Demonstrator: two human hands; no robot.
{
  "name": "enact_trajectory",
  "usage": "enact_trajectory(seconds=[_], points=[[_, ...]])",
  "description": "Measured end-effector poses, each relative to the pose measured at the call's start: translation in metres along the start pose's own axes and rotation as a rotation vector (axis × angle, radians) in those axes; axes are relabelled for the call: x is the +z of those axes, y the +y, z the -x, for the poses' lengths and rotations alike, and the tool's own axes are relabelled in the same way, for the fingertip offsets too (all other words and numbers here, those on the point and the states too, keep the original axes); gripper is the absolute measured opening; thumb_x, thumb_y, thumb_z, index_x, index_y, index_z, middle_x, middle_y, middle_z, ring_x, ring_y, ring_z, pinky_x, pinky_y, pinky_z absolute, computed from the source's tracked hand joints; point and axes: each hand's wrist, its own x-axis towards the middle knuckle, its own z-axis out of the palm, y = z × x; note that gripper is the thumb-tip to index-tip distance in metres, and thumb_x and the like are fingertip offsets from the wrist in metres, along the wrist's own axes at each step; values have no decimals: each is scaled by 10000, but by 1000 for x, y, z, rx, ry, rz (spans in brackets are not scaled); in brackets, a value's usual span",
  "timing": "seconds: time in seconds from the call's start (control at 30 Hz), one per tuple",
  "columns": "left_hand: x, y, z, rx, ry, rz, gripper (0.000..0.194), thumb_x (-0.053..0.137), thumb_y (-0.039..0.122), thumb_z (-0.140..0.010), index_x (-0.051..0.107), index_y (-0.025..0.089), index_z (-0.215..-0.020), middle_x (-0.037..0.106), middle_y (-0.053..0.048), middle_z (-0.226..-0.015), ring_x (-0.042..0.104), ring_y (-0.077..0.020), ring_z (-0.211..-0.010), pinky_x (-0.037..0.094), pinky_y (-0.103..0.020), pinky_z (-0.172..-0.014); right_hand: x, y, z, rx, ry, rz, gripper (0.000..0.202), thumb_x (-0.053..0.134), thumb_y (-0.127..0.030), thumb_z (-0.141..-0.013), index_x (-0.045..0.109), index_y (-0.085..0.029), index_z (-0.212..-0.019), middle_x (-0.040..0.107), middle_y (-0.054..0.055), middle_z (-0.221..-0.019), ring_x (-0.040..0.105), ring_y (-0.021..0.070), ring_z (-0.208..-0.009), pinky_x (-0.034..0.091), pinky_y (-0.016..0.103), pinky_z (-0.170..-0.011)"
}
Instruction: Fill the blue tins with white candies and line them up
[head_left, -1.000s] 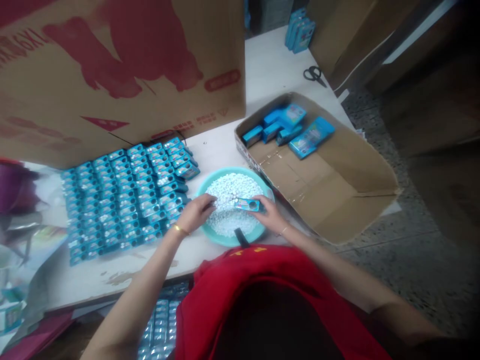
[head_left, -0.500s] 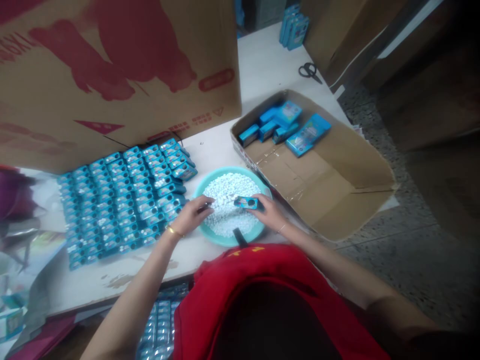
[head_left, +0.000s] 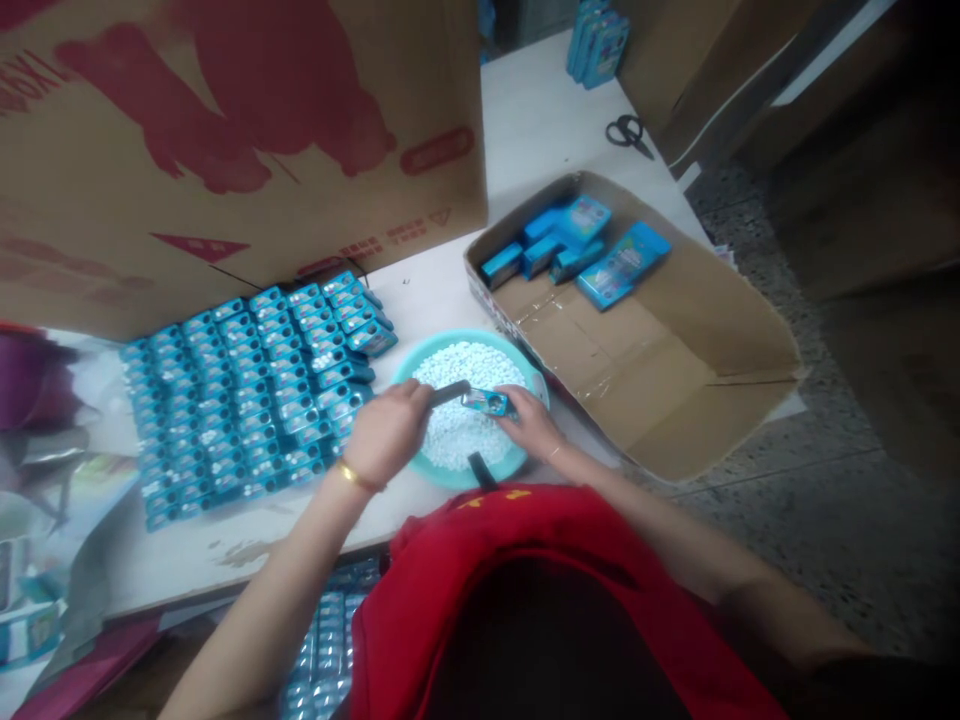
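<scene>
My left hand (head_left: 390, 428) is closed round a dark, narrow scoop-like tool (head_left: 450, 392), whose far end reaches the open end of a small blue box (head_left: 486, 402). My right hand (head_left: 531, 422) grips that box from its right side, above the bowl. Below both hands stands a turquoise bowl (head_left: 424, 468) filled with small white pellets (head_left: 469, 360). To the left of the bowl, many blue boxes (head_left: 247, 390) stand in tight rows with round dark holes in their tops. White pellets show in some of them.
An open cardboard tray (head_left: 675, 400) at right holds several blue packs (head_left: 622, 265). A large printed carton (head_left: 247, 130) walls off the back left. Scissors (head_left: 628, 133) and upright blue packs (head_left: 598, 45) are on the white table (head_left: 525, 120). Clear-looking packs (head_left: 322, 640) lie below the table edge.
My left hand has risen from the pellets and turned, bringing the dark tool to the box. The box in my right hand has shifted slightly and tilted.
</scene>
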Motion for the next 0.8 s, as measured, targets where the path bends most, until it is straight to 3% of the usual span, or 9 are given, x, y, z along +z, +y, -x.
enact_trajectory(seconds=[0.1,0.23,0.3,0.37,0.47,0.6,0.7,0.8], points=[[59,-28,-5,-108,-90,182,153,457,214,-872,599,167,-904,602,-82,-867,581,-199,-779,448,-293,-664,-8,4,3,58,35,-27,328,604,-330,-842,537,-204,-1137,642,106,-1091,603,261,-1049,496,420,-904],[141,-23,-10,-125,-176,434,150,498,189,-837,607,160,-936,633,-82,-895,601,-207,-835,469,-315,-735,-16,4,2,114,75,-47,347,630,-364,-829,536,-211,-1125,648,94,-1077,617,254,-1022,496,398,-895],[164,-13,-10,-110,-154,479,206,475,239,-876,590,171,-1032,643,-70,-946,604,-187,-863,476,-305,-768,-17,4,0,124,94,-47,360,639,-377,-823,536,-208,-1123,647,97,-1084,614,256,-1028,493,399,-899],[170,-9,-8,-101,-117,569,242,458,295,-901,575,176,-1076,647,-60,-955,602,-174,-848,482,-301,-773,-16,4,-3,127,103,-44,369,641,-383,-821,536,-204,-1126,643,102,-1094,609,261,-1039,491,401,-903],[155,-19,2,-67,-43,767,259,495,354,-892,580,176,-1060,649,-53,-941,599,-171,-829,486,-304,-768,-14,6,-5,128,118,-31,377,638,-383,-822,534,-204,-1137,641,105,-1095,606,267,-1038,490,410,-904],[105,-34,14,8,21,858,253,521,351,-890,586,179,-1064,646,-63,-999,603,-175,-893,480,-298,-802,-10,8,-6,99,106,-23,361,621,-355,-833,533,-202,-1147,637,113,-1099,601,272,-1051,484,424,-918],[62,-24,15,64,37,729,223,497,302,-907,574,182,-1078,636,-59,-973,597,-166,-867,477,-289,-785,-4,6,-6,53,51,-5,327,591,-297,-844,538,-198,-1152,638,118,-1105,594,274,-1064,487,437,-924],[23,1,12,72,-5,369,185,451,247,-920,583,175,-1027,613,-69,-930,580,-184,-856,472,-288,-726,2,3,-5,-12,-2,22,330,553,-228,-845,534,-190,-1173,632,126,-1125,582,274,-1088,484,454,-941]])
